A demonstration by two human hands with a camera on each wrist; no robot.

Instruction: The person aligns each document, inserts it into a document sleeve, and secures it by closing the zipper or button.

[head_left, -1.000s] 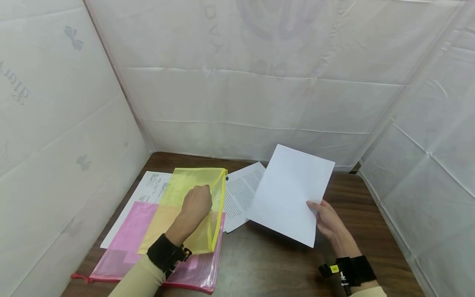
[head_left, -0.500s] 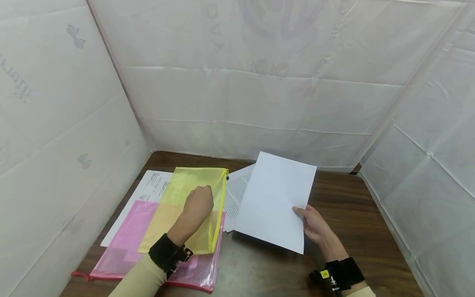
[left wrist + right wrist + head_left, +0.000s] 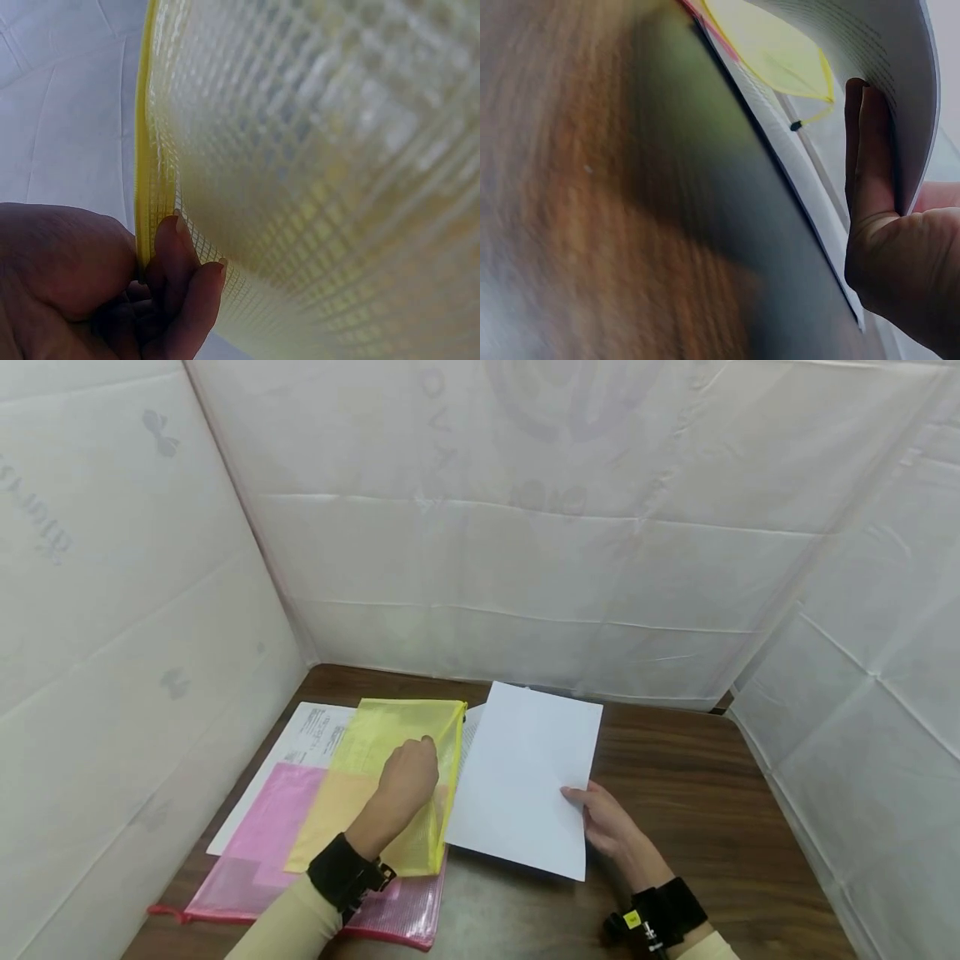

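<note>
Shift: white sheet (image 3: 522,781) had swung leftward and lower since the earlier frames, its left edge now just beside the yellow mesh pouch (image 3: 390,760); printed page beneath it almost covered
Right hand (image 3: 603,822): gripped the sheet at its lower right edge, fingers under, thumb on top
Left hand (image 3: 405,781): fingers curled, pinching the pouch's zipper-side lip at centre frame
Axis: pouch opening ran up-frame along its right side, facing the sheet; pink pouch (image 3: 258,852) lay below
</note>
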